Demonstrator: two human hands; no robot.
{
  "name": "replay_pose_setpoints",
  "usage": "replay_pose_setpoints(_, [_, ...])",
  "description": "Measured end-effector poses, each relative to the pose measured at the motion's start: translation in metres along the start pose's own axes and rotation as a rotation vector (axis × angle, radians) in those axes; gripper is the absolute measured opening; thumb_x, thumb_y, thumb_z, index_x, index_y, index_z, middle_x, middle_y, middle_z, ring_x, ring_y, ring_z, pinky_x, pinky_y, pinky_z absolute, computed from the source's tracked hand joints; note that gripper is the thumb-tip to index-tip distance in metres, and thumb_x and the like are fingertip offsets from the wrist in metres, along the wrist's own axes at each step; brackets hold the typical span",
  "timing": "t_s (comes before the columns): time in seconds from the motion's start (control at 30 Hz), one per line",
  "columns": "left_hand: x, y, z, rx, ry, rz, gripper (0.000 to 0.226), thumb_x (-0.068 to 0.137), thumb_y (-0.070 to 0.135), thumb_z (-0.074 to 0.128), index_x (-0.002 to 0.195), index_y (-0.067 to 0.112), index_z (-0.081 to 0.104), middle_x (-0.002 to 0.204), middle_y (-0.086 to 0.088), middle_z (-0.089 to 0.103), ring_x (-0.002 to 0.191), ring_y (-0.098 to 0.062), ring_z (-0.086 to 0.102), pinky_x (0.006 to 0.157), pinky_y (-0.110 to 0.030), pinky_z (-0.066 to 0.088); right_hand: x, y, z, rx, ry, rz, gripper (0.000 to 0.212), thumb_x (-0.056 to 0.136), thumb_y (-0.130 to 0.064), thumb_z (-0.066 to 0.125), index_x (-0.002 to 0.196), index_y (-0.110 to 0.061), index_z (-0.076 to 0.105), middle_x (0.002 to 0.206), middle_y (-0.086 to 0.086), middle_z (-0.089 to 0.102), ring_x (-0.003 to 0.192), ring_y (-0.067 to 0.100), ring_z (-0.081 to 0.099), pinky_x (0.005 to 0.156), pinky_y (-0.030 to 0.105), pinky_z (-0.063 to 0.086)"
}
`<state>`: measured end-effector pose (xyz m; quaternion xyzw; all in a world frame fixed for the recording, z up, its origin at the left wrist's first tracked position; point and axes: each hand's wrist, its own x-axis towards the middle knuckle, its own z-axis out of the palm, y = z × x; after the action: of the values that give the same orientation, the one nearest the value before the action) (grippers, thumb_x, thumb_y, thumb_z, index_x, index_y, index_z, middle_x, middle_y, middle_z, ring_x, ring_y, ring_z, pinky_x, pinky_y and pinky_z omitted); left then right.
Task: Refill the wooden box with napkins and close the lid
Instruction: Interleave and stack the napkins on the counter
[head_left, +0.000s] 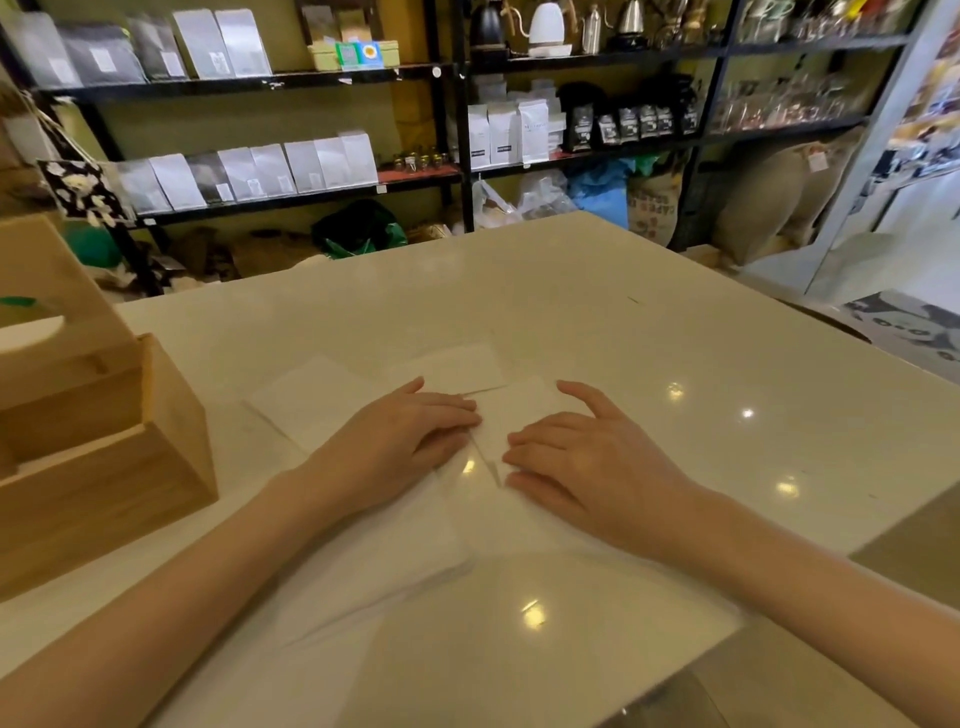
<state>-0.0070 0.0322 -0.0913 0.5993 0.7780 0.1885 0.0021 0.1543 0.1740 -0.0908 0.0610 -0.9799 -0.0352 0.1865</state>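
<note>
A wooden box (130, 467) stands at the left edge of the white table, its lid (57, 312) raised and leaning back, showing an oval slot. Several white napkins (317, 400) lie spread flat on the table in front of me. My left hand (410, 436) rests palm down on the napkins, fingers together and flat. My right hand (587, 462) lies flat beside it, fingers slightly spread, pressing on a napkin (519, 410). A fold or seam in the paper runs between the two hands. Neither hand grips anything.
The glossy white table (675, 364) stretches to the right and far side. Behind it stand black shelves (457, 130) with bags, kettles and jars; sacks sit on the floor.
</note>
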Motion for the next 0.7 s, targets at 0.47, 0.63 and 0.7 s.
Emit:
replay_pose_setpoints(0.47, [-0.015,0.025,-0.047,-0.69,0.374,-0.258,0.013,0.077,0.031,0.062,0.082,0.021,0.07,0.076,0.007,0.072,0.074,-0.006,0.065,0.07,-0.02,0.051,0.04,0.011,-0.045,1.158,0.203,0.325,0.017,0.088,-0.024,0.055,0.078,-0.024,0.069,0.073,-0.015,0.068,0.071,0.0,0.061,0.072,0.013,0.047])
replay_pose_setpoints(0.63, [-0.042,0.031,-0.072,-0.882,0.364,-0.362,0.022,0.076,0.032,0.059,0.082,0.016,0.073,0.071,0.004,0.073,0.065,-0.009,0.068,0.052,-0.017,0.052,0.058,0.004,-0.048,1.413,0.088,0.366,0.012,0.082,-0.028,0.061,0.082,-0.023,0.071,0.075,-0.009,0.073,0.071,0.009,0.068,0.063,0.024,0.057])
replay_pose_setpoints(0.7, [-0.053,0.031,-0.075,-0.886,0.323,-0.441,0.024,0.072,0.035,0.06,0.08,0.018,0.074,0.071,0.002,0.074,0.064,-0.011,0.069,0.05,-0.018,0.052,0.064,0.0,-0.045,1.416,0.04,0.369,0.009,0.076,-0.03,0.067,0.083,-0.025,0.072,0.075,-0.007,0.074,0.07,0.011,0.069,0.053,0.024,0.056])
